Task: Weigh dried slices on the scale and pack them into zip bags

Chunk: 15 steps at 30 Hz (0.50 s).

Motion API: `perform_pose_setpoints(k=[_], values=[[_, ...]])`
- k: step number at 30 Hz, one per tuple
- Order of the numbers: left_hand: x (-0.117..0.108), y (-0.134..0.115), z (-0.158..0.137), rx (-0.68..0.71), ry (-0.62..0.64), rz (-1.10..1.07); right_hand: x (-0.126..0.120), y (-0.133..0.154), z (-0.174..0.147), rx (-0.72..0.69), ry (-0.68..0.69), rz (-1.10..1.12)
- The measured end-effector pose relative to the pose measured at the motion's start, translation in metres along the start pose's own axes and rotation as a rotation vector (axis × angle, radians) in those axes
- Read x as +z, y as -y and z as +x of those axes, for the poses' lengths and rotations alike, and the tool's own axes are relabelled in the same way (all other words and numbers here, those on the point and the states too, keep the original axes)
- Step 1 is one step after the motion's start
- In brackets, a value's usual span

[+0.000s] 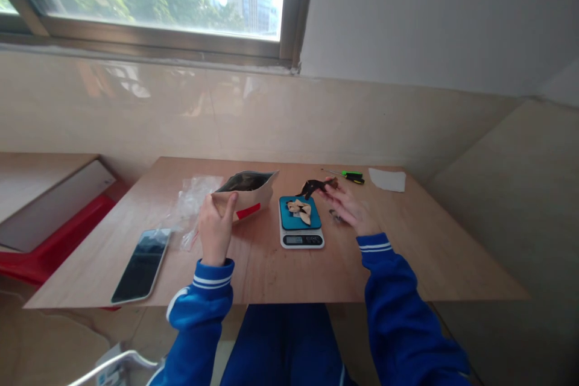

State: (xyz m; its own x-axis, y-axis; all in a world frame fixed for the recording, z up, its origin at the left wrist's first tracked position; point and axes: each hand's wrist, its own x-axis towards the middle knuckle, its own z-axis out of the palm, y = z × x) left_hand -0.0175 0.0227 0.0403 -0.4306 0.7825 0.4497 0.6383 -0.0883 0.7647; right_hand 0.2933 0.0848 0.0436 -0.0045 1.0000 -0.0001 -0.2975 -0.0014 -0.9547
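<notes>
Head view: a wooden tabletop (266,280)
Left hand (215,226): gripping an open paper bag (248,200) by its left end
Right hand (347,205): pinching a dark piece (312,187) near the scale's (286,224) far right corner
Scale: between the hands, pale pieces (304,210) on top

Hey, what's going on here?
A person's left hand holds an open tan, paper-like pouch, while the right hand holds a dark brown, irregular piece near the far edge of a white-and-blue digital scale. Pale, curved pieces lie on the scale. A black-screened phone lies to the left on the wooden table.
</notes>
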Motion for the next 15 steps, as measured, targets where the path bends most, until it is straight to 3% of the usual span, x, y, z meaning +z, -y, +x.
perform_pose_setpoints(k=[7,15], values=[[0.002,0.008,0.004,-0.016,-0.001,0.005,-0.046,-0.049,0.027,0.048,-0.123,-0.109],[0.002,0.008,0.002,-0.016,0.007,-0.023,-0.038,-0.078,0.032,0.065,-0.114,-0.111]])
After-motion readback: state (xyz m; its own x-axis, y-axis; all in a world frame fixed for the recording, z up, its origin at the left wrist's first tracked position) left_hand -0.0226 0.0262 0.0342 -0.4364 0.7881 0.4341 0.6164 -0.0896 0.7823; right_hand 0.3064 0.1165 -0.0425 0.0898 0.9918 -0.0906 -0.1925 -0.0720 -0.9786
